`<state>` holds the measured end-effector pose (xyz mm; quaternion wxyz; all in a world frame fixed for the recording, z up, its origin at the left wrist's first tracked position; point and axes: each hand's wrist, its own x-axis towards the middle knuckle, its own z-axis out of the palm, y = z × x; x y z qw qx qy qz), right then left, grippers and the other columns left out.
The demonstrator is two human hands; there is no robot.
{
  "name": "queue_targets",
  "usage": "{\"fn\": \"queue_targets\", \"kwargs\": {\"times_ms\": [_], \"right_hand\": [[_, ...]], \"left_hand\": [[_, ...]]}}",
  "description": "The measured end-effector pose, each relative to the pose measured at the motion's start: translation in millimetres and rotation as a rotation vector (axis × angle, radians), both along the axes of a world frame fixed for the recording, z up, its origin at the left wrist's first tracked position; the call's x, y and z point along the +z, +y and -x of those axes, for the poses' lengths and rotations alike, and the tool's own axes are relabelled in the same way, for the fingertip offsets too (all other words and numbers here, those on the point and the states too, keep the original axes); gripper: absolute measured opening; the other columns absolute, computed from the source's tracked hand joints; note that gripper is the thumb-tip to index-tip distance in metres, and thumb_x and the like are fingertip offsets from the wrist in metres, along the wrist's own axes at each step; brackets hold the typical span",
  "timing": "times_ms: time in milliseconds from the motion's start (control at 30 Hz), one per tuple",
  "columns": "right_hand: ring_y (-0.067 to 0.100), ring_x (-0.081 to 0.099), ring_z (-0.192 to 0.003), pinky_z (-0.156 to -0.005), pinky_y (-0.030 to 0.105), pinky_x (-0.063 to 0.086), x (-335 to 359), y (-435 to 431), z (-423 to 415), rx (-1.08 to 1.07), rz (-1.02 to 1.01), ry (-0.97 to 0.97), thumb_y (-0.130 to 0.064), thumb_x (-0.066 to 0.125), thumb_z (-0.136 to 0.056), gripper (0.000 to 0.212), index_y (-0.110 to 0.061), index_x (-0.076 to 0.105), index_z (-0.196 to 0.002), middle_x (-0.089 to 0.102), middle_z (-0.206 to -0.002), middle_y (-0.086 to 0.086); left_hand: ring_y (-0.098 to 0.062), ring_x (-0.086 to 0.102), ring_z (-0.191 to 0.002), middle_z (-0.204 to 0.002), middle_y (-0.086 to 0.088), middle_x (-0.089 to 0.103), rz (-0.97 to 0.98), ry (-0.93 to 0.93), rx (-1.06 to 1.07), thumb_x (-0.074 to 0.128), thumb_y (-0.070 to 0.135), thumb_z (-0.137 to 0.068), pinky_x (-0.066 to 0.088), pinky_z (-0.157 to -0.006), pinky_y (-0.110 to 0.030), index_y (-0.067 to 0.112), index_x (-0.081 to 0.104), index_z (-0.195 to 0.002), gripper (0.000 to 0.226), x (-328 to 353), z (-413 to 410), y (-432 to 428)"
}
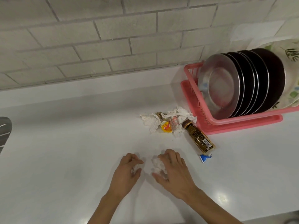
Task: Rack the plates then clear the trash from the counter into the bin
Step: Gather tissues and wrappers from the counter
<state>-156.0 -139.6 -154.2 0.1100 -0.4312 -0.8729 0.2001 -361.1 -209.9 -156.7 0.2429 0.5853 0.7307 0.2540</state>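
Several plates (226, 88) stand on edge in a pink dish rack (200, 109) at the right of the white counter (72, 143). Beside the rack lies a pile of trash: crumpled white tissue (152, 121), a yellow wrapper (166, 127), a brown bottle (198, 136) on its side and a small blue wrapper (205, 158). My left hand (127, 173) is closed around a small wad of white tissue (137, 167). My right hand (174, 172) grips a larger wad of white tissue (157, 165) on the counter.
A grey tiled wall (113, 38) runs along the back of the counter. A dark grey object (4, 131) pokes in at the left edge. A patterned plate or bowl (291, 75) sits at the far right of the rack.
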Motion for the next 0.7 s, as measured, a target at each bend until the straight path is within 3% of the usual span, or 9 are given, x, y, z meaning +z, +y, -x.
{"fn": "queue_targets", "kwargs": {"times_ms": [67, 133, 233, 333, 433, 500, 600, 700], "right_hand": [[0.019, 0.047, -0.105, -0.078, 0.032, 0.048, -5.2, -7.3, 8.0, 0.053, -0.055, -0.024, -0.073, 0.049, -0.077, 0.063, -0.027, 0.055, -0.12, 0.048, -0.12, 0.001], [0.019, 0.049, -0.101, -0.073, 0.031, 0.049, -10.7, -8.8, 15.3, 0.122, -0.1, -0.015, -0.066, 0.055, -0.078, 0.052, -0.027, 0.056, -0.113, 0.05, -0.116, 0.0], [0.016, 0.05, -0.09, -0.07, 0.029, 0.048, -14.1, 4.5, 17.9, 0.246, -0.098, 0.047, -0.036, 0.062, -0.082, 0.028, -0.025, 0.055, -0.106, 0.048, -0.107, -0.002], [0.018, 0.052, -0.084, -0.071, 0.027, 0.045, -13.6, 20.1, 13.4, 0.272, 0.059, 0.162, -0.009, 0.062, -0.083, 0.03, -0.018, 0.058, -0.112, 0.053, -0.103, 0.002], [0.008, 0.052, -0.088, -0.076, 0.014, 0.042, -6.2, 30.7, 4.6, 0.128, 0.237, 0.311, -0.014, 0.053, -0.096, 0.036, -0.024, 0.051, -0.131, 0.054, -0.108, -0.004], [0.006, 0.055, -0.091, -0.079, 0.014, 0.043, -2.4, 36.9, -4.8, 0.035, 0.259, 0.358, -0.014, 0.052, -0.098, 0.038, -0.029, 0.051, -0.133, 0.056, -0.11, -0.006], [0.01, 0.06, -0.095, -0.087, 0.024, 0.048, -0.9, 41.2, -23.8, -0.032, 0.278, 0.364, -0.01, 0.054, -0.096, 0.027, -0.024, 0.06, -0.118, 0.062, -0.11, -0.008], [0.006, 0.059, -0.082, -0.073, 0.019, 0.045, -1.6, 41.9, -37.8, -0.084, 0.362, 0.414, -0.022, 0.048, -0.099, 0.015, -0.029, 0.06, -0.095, 0.061, -0.089, -0.019]], "left_hand": [[0.003, 0.057, -0.089, -0.099, 0.02, 0.058, -0.012, -0.04, 0.022, 0.071, 0.004, -0.082, 0.045, -0.075, -0.009, 0.026, 0.074, -0.097, 0.026, -0.2, 3.8, 3.0], [0.007, 0.058, -0.079, -0.091, 0.017, 0.063, -0.035, -0.067, 0.052, 0.072, 0.0, -0.08, 0.044, -0.071, -0.009, 0.024, 0.075, -0.091, 0.027, 2.6, 10.4, 12.4], [0.002, 0.06, -0.081, -0.088, 0.011, 0.067, -0.101, -0.062, 0.09, 0.072, -0.001, -0.081, 0.041, -0.072, -0.008, 0.023, 0.074, -0.089, 0.026, 12.1, 20.7, 40.4], [-0.007, 0.063, -0.09, -0.094, 0.007, 0.066, -0.177, -0.056, 0.092, 0.064, -0.003, -0.086, 0.045, -0.081, -0.014, 0.018, 0.073, -0.094, 0.024, 26.6, 23.8, 80.6], [-0.013, 0.061, -0.1, -0.106, 0.004, 0.063, -0.241, -0.063, 0.101, 0.061, 0.0, -0.087, 0.047, -0.087, -0.022, 0.016, 0.07, -0.103, 0.025, 37.5, 19.0, 127.1], [-0.018, 0.054, -0.113, -0.124, 0.001, 0.055, -0.186, -0.027, 0.059, 0.068, 0.013, -0.086, 0.048, -0.091, -0.032, 0.02, 0.064, -0.119, 0.034, 37.6, 12.6, 156.2], [-0.022, 0.035, -0.131, -0.146, 0.001, 0.037, 0.032, 0.147, -0.086, 0.074, 0.035, -0.081, 0.041, -0.101, -0.041, 0.031, 0.049, -0.139, 0.064, 24.1, 4.0, 183.8], [-0.022, 0.033, -0.136, -0.148, 0.003, 0.038, 0.059, 0.263, -0.139, 0.069, 0.04, -0.085, 0.033, -0.107, -0.04, 0.034, 0.049, -0.14, 0.058, -0.3, -2.6, 180.7]]}}
